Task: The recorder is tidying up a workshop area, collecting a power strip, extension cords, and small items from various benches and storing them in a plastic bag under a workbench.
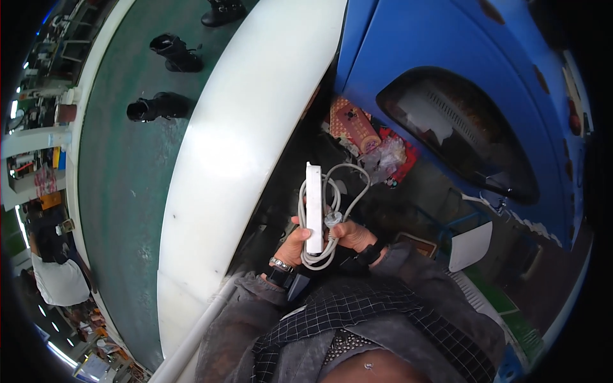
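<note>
In front of my body is a white power strip (313,207), seen narrow side on, with its pale grey cord (357,167) looped around and beside it. My left hand (293,246) grips the lower part of the strip, thumb laid on its near face. At the strip's lower right, my right hand (353,235) is closed on the cord just below the plug (332,219), which has a clear-looking cover. The fingers under the strip are partly hidden.
To the left runs a white ledge (211,153) beside a green belt (137,210) carrying black boots (175,52). A blue machine (428,38) with a dark window rises at upper right. Below it lie red packages (357,127) and clear plastic; a white seat-like panel (470,246) stands right.
</note>
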Available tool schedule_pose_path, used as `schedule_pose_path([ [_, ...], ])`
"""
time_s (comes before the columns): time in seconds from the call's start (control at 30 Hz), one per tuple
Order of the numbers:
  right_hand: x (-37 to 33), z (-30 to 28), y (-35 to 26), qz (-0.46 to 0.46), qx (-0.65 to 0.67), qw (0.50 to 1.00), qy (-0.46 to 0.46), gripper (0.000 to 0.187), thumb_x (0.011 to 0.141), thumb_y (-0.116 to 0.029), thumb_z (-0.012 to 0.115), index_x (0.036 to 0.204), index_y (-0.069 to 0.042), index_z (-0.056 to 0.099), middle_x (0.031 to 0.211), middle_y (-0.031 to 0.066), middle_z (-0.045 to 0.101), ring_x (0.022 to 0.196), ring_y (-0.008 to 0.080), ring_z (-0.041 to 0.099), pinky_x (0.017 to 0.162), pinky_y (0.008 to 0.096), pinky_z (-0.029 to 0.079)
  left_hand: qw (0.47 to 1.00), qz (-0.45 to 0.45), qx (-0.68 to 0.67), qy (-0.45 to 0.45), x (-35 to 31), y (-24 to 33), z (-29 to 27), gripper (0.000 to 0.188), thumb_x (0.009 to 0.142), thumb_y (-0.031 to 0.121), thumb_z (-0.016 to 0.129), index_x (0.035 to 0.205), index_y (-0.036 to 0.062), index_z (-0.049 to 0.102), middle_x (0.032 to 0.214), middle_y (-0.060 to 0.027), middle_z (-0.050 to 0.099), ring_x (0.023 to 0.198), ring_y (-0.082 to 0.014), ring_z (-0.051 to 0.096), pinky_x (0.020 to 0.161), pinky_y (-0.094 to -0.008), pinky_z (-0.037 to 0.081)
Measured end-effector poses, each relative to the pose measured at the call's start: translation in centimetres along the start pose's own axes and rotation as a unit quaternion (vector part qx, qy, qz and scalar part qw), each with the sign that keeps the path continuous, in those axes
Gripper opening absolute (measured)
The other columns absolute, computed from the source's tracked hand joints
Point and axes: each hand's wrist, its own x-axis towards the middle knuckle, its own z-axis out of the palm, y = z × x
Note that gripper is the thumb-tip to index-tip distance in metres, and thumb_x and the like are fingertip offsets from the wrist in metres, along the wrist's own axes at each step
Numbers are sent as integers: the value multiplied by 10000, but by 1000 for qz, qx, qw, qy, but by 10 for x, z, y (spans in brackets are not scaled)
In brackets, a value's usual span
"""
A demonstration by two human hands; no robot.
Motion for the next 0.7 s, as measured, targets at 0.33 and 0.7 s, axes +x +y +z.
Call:
schedule_pose_path([
  [0.33,31,-82,39,-10,43,994,104,545,646,-221,738,1112,-10,548,986,100,616,904,185,614,804,307,510,999,-36,23,5,40,-19,-77,721,730,574,609,1194,40,468,980,-91,597,842,-201,612,727,-324,527],
  [0.7,110,-242,28,79,-20,974,212,292,726,-240,696,903,-17,628,770,79,653,648,181,632,580,282,527,956,-4,258,137,166,-24,-182,647,881,621,316,1182,67,461,1007,-75,581,899,-199,595,710,-363,519],
])
